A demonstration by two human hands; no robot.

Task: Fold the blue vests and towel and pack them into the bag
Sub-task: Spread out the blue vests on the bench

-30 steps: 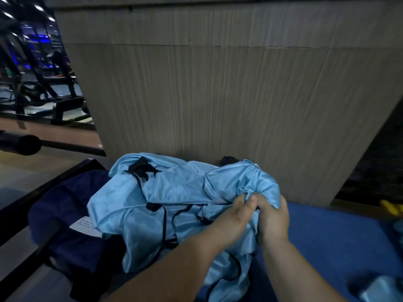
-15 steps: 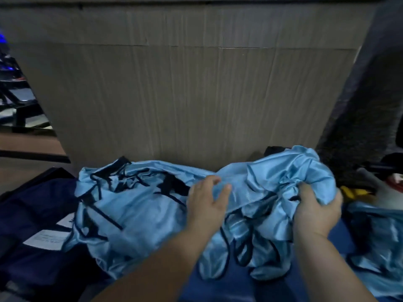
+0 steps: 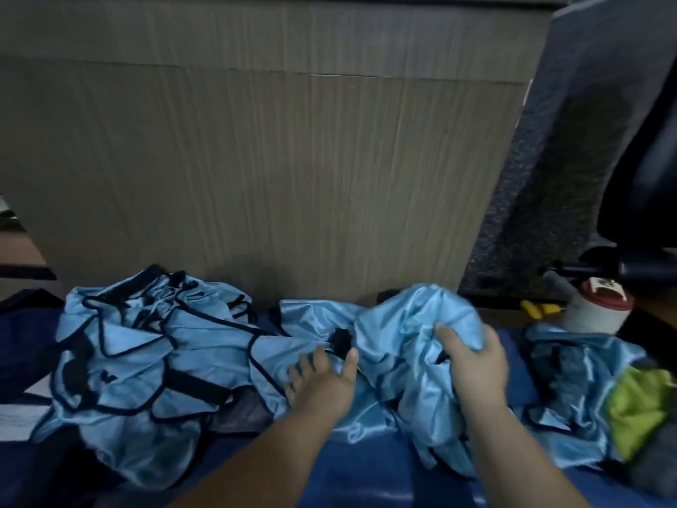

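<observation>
Light blue vests with dark trim lie crumpled across a blue mat. One heap sits on the left. My right hand grips a bunched vest at centre right, lifted a little off the mat. My left hand lies flat with spread fingers on the stretched part of that vest. Another blue vest lies at the right, with a yellow-green cloth on it. A dark navy bag shows at the far left, partly under the heap.
A wood-grain panel stands right behind the vests. A white cup with a red lid and a yellow object are at the back right. A dark speckled pillar rises there. White paper lies on the bag.
My right hand has pulled the bunched vest to the right, away from the left heap. My left hand has gone from gripping the fabric to lying flat on it. The view has swung right.
</observation>
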